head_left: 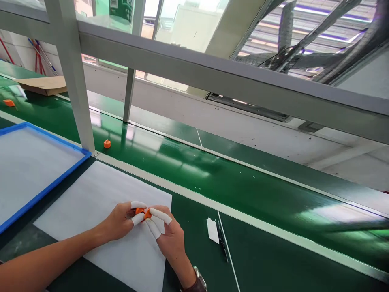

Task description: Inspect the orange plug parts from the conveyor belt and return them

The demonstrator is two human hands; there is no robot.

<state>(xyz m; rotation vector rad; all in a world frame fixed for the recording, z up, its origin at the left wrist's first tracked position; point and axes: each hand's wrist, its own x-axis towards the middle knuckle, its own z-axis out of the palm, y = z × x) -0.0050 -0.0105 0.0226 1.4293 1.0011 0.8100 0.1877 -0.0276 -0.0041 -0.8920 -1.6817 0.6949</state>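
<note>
My left hand (121, 221) and my right hand (168, 235) meet over a white sheet (100, 202) on the green bench. Both wear white finger cots. Together their fingertips pinch a small orange part (142, 211), mostly hidden by the fingers. A watch sits on my right wrist. A second small orange part (107, 143) lies alone on the green conveyor belt (212, 170) beyond the sheet, next to a white post.
A blue-framed white tray (30, 166) lies at left. White frame posts (73, 77) and a rail (212, 77) cross above the belt. A small white tag (212, 230) and a dark pen-like tool (221, 239) lie right of my hands. Cardboard (45, 84) and another orange piece (9, 103) sit far left.
</note>
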